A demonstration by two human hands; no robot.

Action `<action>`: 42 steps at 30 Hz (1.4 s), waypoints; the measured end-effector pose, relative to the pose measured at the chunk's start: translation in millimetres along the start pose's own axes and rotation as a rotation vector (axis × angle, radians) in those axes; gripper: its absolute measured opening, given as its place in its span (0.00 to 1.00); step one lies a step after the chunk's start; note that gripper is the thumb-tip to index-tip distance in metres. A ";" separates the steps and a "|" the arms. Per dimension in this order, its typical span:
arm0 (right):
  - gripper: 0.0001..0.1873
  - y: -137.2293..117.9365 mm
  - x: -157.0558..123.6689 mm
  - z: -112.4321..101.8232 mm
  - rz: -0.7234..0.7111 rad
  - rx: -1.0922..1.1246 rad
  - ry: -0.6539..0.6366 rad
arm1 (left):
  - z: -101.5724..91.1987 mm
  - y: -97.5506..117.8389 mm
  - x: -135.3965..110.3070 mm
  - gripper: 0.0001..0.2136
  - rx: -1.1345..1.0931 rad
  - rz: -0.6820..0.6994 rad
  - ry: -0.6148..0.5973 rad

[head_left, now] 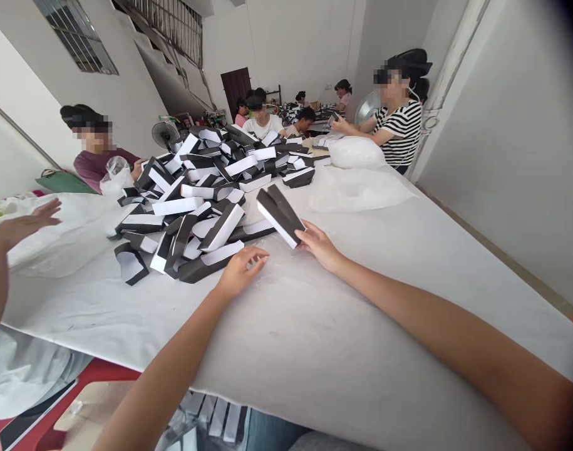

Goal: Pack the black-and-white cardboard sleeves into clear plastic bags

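Note:
My right hand grips one end of a flat black-and-white folded cardboard piece, holding it tilted up above the white-covered table. My left hand rests on the cloth beside it, fingers curled lightly, touching a thin clear plastic film and nearly touching the edge of a big pile of the same black-and-white cardboard pieces. The pile spreads from the table's middle towards the far end.
A neighbour's open hand reaches in at the left edge. Several people sit along both sides of the long table, one in a striped shirt. White plastic bags lie at the right. More cardboard pieces lie under the table.

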State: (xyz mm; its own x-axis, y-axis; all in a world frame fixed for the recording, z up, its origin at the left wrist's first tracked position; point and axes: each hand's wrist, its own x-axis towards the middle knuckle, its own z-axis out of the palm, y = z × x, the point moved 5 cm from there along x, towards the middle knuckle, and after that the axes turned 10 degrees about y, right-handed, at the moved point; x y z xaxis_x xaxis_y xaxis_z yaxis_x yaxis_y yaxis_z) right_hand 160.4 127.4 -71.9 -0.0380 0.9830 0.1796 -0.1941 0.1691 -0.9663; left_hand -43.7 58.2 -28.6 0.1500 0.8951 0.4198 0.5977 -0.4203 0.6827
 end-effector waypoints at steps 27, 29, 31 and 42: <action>0.27 -103.3 -109.6 -53.4 -0.634 -1.361 -0.283 | 5.4 32.1 -17.9 0.07 0.236 0.206 0.257; 0.26 -94.3 -97.3 -38.5 -0.673 -1.340 -0.285 | 7.3 31.5 -18.1 0.06 0.222 0.264 0.242; 0.26 -85.0 -86.8 -25.8 -0.707 -1.313 -0.270 | 10.9 31.1 -17.8 0.05 0.197 0.337 0.191; 0.31 -28.3 -11.8 31.6 -0.616 -1.113 -0.286 | 34.4 47.4 -31.0 0.07 0.205 0.616 -0.175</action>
State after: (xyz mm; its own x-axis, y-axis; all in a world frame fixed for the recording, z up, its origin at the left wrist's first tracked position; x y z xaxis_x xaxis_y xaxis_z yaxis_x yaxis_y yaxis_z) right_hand 135.4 108.7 -40.8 -0.4675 0.6963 0.5446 0.6518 0.6877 -0.3197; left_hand 7.1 15.6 -29.8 0.6268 0.5188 0.5814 0.4968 -0.8409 0.2147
